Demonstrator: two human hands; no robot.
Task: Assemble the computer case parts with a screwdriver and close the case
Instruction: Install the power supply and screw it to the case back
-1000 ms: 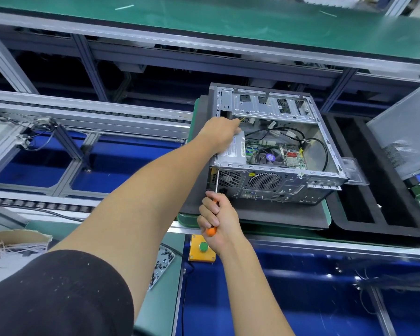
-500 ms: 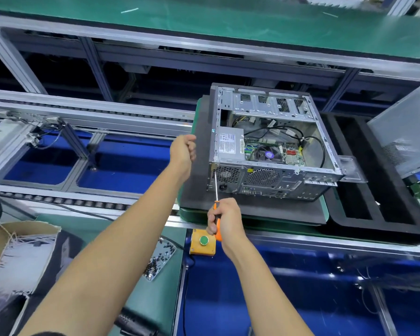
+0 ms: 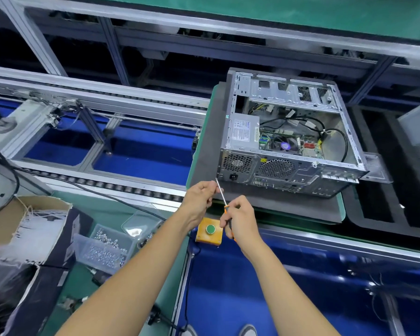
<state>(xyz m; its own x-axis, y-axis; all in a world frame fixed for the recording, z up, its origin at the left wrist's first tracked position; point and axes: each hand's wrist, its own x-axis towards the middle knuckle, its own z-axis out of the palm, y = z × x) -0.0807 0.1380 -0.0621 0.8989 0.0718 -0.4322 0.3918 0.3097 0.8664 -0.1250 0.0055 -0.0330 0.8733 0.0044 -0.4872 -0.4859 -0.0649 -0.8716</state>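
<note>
Head view: right hand point(image 3: 238, 220) grips screwdriver point(image 3: 222, 196); left hand point(image 3: 199, 200) pinches its shaft.

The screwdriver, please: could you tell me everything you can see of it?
The screwdriver has a thin bare metal shaft and an orange-and-black handle. It tilts up and left, its tip near the case's lower rear corner. The right hand grips the handle; the left hand fingers meet the shaft near the tip.

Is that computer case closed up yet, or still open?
Open. The computer case lies on its side with no side panel on it, so the circuit board, cables and power supply show.
</note>
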